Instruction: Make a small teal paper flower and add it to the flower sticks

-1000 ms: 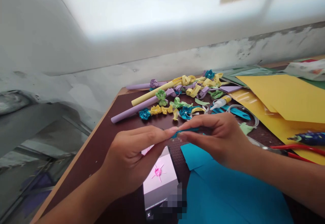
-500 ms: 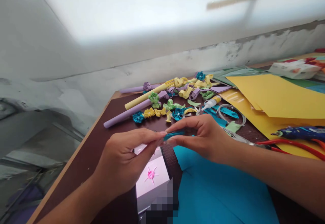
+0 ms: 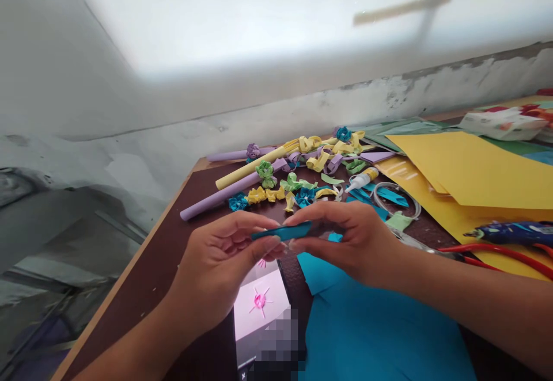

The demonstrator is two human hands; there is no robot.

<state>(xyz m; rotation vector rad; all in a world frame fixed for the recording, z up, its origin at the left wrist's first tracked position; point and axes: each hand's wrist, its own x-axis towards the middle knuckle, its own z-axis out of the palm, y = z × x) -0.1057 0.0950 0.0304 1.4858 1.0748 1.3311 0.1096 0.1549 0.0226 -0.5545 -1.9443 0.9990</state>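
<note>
A small folded piece of blue paper [image 3: 283, 232] is pinched in the air between both hands. My left hand [image 3: 224, 260] grips its left part between thumb and fingers. From the other side, my right hand [image 3: 345, 240] pinches its right part, the fingertips of both hands nearly meeting. Under the hands a phone [image 3: 261, 312] lies on the table, its screen showing a pink paper shape with thin spokes. Larger blue paper sheets [image 3: 384, 329] are spread below my right hand and forearm.
Rolled paper tubes [image 3: 216, 197] and crumpled paper flowers [image 3: 265, 172] lie at the back. A glue bottle [image 3: 362, 179] sits near a wire coil [image 3: 417, 202]. To the right are yellow sheets [image 3: 475, 168], a blue glue gun [image 3: 510, 232] and red-handled scissors [image 3: 496, 248]. The table edge [image 3: 125, 269] runs along the left.
My left fingers have shifted along the folded blue paper, and more of it shows between the hands. The view has swung a little to the right.
</note>
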